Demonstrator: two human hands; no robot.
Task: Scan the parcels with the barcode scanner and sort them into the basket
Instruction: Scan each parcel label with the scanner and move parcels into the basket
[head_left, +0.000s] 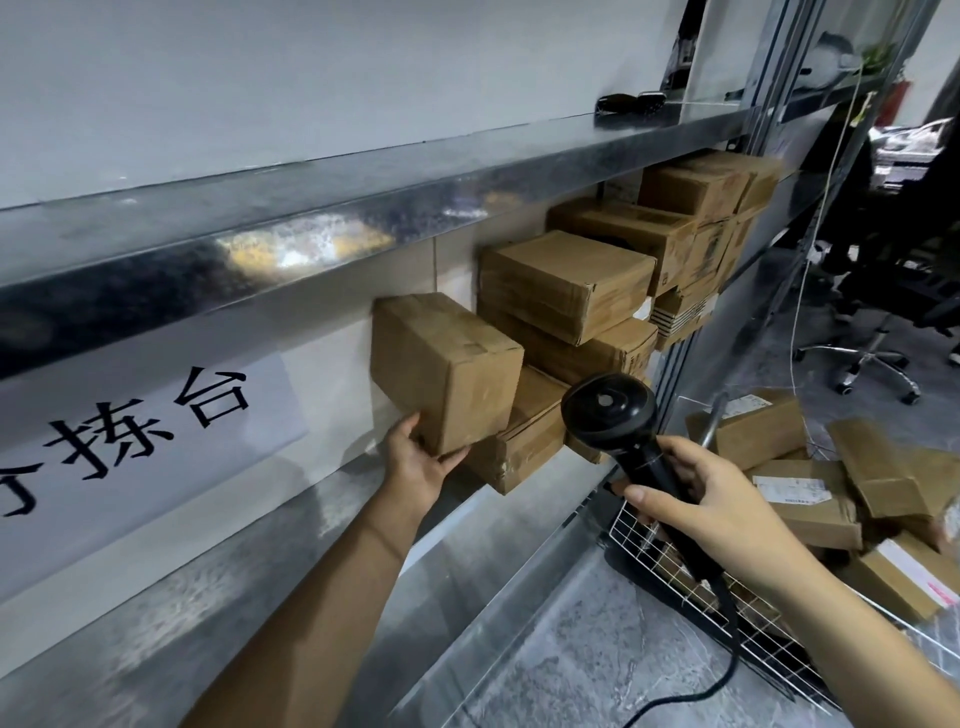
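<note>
- Seemingly light and stiff, the plain brown cardboard parcel (447, 371) is looking liftable one-handed; its smooth faces are favouring a grip at the lower corner.
- The left hand (423, 460) is cupping that corner from beneath, thumb and fingers curling round it, beside stacked brown boxes (566, 286) on the metal shelf (249, 561).
- The right hand (722, 499) is gripping the black corded barcode scanner (615, 415) by its handle, just right of the parcel, near the white wire basket (644, 540).
</note>
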